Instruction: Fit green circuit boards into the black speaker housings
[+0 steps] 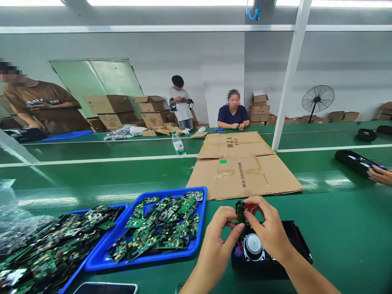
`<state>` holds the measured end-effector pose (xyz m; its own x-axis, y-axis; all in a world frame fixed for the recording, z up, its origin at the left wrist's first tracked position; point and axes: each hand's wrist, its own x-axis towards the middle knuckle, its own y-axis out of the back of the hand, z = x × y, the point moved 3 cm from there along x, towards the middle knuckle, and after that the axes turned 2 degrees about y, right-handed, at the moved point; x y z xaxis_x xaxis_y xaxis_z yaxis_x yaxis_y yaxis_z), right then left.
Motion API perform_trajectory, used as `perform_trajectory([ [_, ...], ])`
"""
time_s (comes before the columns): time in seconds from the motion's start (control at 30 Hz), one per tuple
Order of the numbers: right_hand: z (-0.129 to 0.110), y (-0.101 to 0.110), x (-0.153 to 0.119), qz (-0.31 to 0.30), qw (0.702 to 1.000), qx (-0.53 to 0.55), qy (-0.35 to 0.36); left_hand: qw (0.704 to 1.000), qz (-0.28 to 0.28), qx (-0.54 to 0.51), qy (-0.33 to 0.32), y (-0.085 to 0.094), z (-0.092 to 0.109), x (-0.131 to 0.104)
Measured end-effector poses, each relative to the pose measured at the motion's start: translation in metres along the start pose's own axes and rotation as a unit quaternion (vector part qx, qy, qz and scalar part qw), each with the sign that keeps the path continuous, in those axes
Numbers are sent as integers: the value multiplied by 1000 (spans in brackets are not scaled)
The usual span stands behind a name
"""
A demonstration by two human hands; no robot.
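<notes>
While upright near housing (296, 241), circuit board (240, 211) between left hand (217, 234) and right hand (270, 228).

Left hand (218, 239) between 5 and 6 o'clock in view, right hand (267, 223) near 4: both ungloved, fingers slender; forearms (301, 265) bare to frame edge.

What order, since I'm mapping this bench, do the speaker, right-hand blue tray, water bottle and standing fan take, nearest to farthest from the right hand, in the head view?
From the right hand:
1. Speaker: just to its left.
2. Right-hand blue tray: farther left.
3. Water bottle: ahead and left, beyond the tray.
4. Standing fan: far back, to the right.
</notes>
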<state>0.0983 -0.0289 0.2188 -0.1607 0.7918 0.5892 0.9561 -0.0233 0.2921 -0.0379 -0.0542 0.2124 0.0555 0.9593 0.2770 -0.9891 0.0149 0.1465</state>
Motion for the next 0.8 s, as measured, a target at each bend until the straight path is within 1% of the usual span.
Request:
perform_trajectory([
  [0.07,-1,0,1,-14,999,-7,28,997,0,-80,14,-3,-1,2],
  [0.13,-4,1,2,-11,998,-24,58,990,3,-137,37,-6,-4,3],
  [0.2,-8,4,1,4,997,-39,67,986,20,-161,46,-7,-6,4],
  [0.3,-13,7,-2,5,999,-21,47,986,51,-156,35,-6,-10,4],
  [0.37,-15,7,-4,-16,1000,10,20,989,52,-137,12,-5,-11,4],
  [0.43,-16,6,-4,-35,999,38,-11,993,41,-105,-23,-5,-12,3],
  [0.5,-16,5,-4,-38,997,57,-38,995,38,-69,-63,-5,-12,1],
  [0.6,-14,1,-3,-45,992,92,-67,992,47,-16,-115,-4,-13,-1],
  [0.7,-11,-3,-3,-78,983,136,-98,980,57,44,-184,-1,-12,0],
  [0.8,-9,-5,-5,-98,971,175,-133,955,89,139,-247,3,-9,1],
])
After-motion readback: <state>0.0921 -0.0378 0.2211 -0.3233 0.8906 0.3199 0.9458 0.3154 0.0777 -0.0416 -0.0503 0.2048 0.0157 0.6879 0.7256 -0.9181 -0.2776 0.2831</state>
